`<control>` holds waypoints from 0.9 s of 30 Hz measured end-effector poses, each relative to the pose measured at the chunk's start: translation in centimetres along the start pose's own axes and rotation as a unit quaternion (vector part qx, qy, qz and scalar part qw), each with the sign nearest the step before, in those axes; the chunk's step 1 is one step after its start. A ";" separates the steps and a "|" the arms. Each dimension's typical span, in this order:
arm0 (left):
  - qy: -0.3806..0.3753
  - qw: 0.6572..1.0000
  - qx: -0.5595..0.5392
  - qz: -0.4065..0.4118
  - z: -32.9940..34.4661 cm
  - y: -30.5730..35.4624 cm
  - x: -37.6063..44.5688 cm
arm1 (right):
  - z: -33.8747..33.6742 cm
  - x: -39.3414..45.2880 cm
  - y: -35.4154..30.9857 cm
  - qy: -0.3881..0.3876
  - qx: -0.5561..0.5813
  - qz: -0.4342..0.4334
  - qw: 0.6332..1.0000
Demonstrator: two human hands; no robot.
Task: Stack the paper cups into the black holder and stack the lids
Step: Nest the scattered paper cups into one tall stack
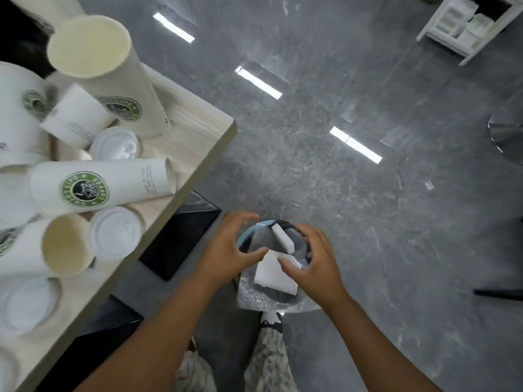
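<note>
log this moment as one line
left hand: over bin | right hand: over bin | cups, lids: unstacked on table

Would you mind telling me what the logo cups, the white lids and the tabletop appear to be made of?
The logo cups look like matte coated paper: printed green badge, thin rolled rim, cream inside. The white lids seem to be thin moulded plastic with a slight sheen and embossed relief. The tabletop shows pale wood grain, probably laminate or veneer; the picture cannot settle which.
</note>
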State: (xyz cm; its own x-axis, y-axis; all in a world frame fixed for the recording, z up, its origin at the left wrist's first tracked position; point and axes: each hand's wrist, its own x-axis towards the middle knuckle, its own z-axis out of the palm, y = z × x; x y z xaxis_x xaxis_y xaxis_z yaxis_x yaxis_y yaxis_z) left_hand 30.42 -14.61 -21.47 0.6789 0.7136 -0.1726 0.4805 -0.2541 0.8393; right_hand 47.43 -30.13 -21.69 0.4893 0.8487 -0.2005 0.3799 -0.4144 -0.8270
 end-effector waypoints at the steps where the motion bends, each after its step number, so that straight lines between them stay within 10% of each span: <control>1: 0.011 1.000 -0.010 0.002 -1.3 1.4 -1.0 | -0.6 -0.1 -1.9 0.000 0.003 -0.019 1.000; 14: 0.256 0.964 -0.067 -0.014 -18.5 16.6 -17.4 | -2.6 -5.3 -27.6 -0.110 0.029 -0.241 0.964; 27: 0.530 0.835 -0.090 -0.116 -28.8 14.7 -38.7 | 9.3 -11.0 -40.8 -0.295 0.004 -0.383 0.876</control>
State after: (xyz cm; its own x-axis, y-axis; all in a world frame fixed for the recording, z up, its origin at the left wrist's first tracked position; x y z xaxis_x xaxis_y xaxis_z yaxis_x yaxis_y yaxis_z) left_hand -4.83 -27.16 12.41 -0.3396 0.9314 0.1313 0.3754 0.0062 0.9268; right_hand 19.21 -19.52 9.37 -0.3974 0.8998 0.1801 0.4123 0.3505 -0.8409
